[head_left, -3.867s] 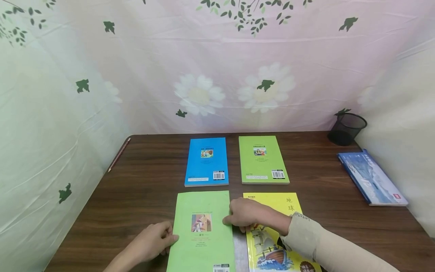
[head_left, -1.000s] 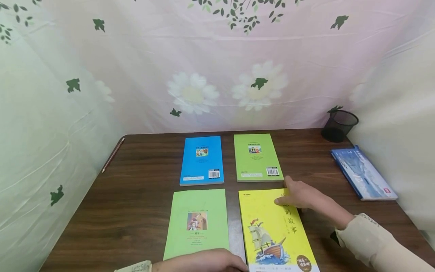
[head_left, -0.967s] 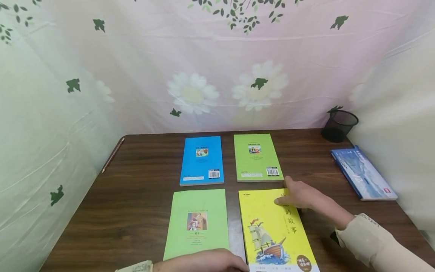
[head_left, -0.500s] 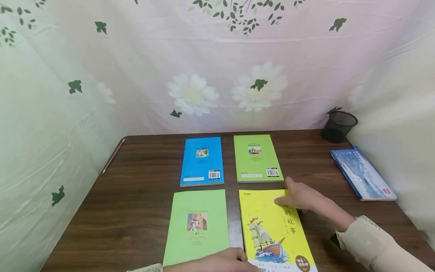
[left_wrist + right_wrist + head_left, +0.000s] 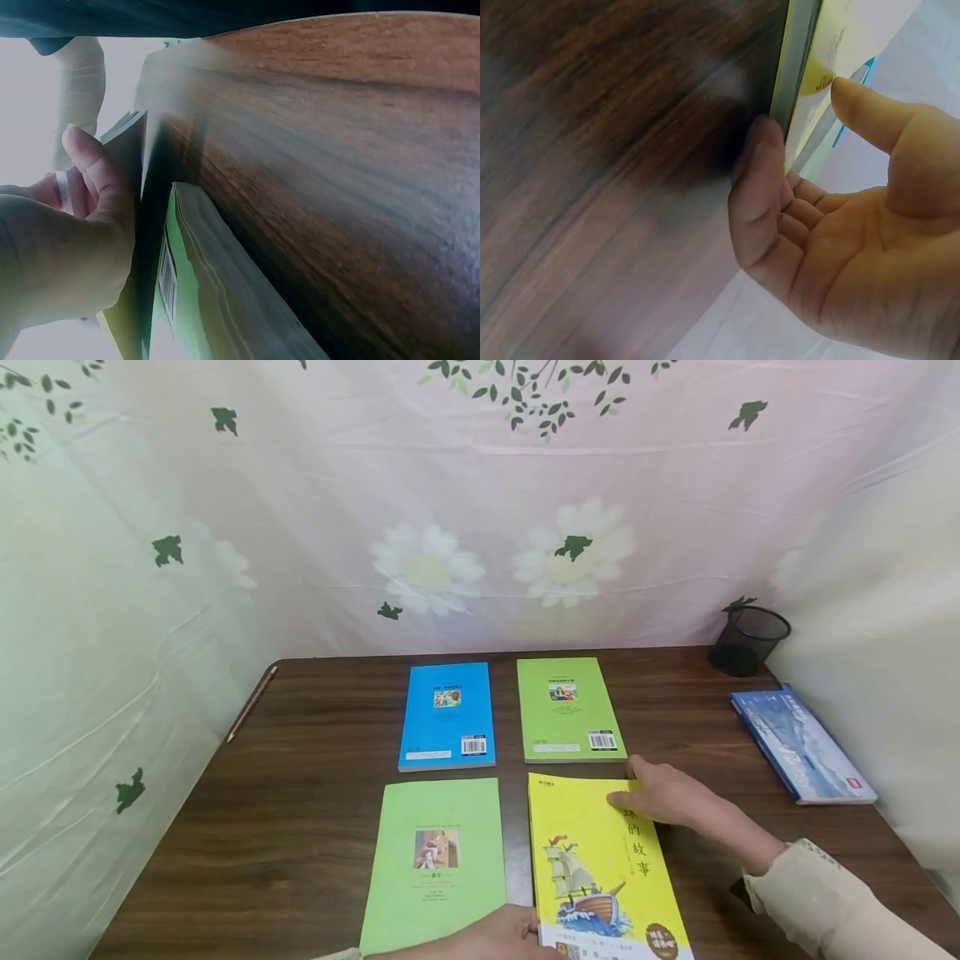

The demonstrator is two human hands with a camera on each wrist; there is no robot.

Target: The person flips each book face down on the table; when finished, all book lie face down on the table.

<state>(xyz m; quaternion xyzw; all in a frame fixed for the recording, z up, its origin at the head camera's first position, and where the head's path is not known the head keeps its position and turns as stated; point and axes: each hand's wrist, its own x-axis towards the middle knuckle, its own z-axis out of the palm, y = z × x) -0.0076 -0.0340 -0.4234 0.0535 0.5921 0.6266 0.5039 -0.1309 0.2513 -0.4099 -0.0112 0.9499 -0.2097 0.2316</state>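
A yellow book (image 5: 573,818) with a sailing ship on its cover lies at the near right of the group. My right hand (image 5: 667,792) grips its upper right edge, thumb on the cover; in the right wrist view, the fingers (image 5: 759,195) curl round the side. At its lower left corner my left hand (image 5: 491,935) holds it, the fingertips partly out of the head view. A light green book (image 5: 397,860) lies face down to the left, overlapped by my left forearm. The left wrist view shows this green book's page edges (image 5: 225,277) beside the hand.
Behind lie a blue book (image 5: 447,727) and another green book (image 5: 566,718). A blue-and-white book (image 5: 810,747) and a black mesh pen holder (image 5: 750,639) stand toward the right wall. A pencil (image 5: 251,703) lies along the table's left edge.
Both hands were at the light green book several seconds ago and have since moved to the yellow one. In the last second the yellow book's near end has shifted slightly left and up.
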